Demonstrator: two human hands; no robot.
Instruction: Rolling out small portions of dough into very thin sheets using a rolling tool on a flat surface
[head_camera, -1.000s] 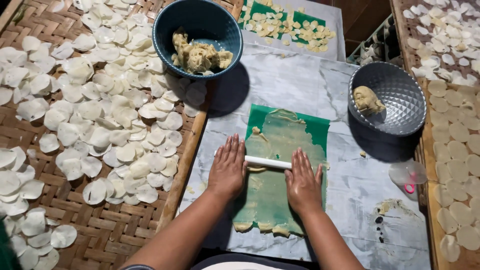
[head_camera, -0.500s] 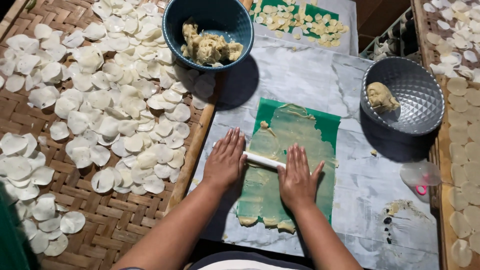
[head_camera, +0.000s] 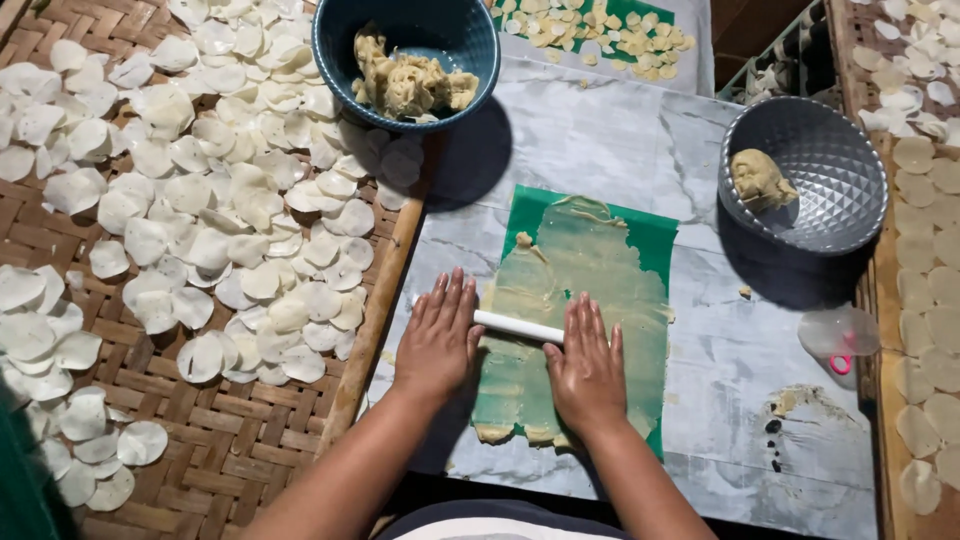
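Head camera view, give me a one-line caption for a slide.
Left hand and right hand press a white rolling pin over thin dough on a green mat.

Marbled sheet over the work surface, lit from above.
Left of sheet, woven bamboo mat under pale discs; right, another mat; wooden strip along sheet's left edge.

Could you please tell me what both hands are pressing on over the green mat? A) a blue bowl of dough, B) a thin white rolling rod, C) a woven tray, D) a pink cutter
B: the left hand and right hand lie flat on a thin white rolling rod across the flattened dough on the green mat.
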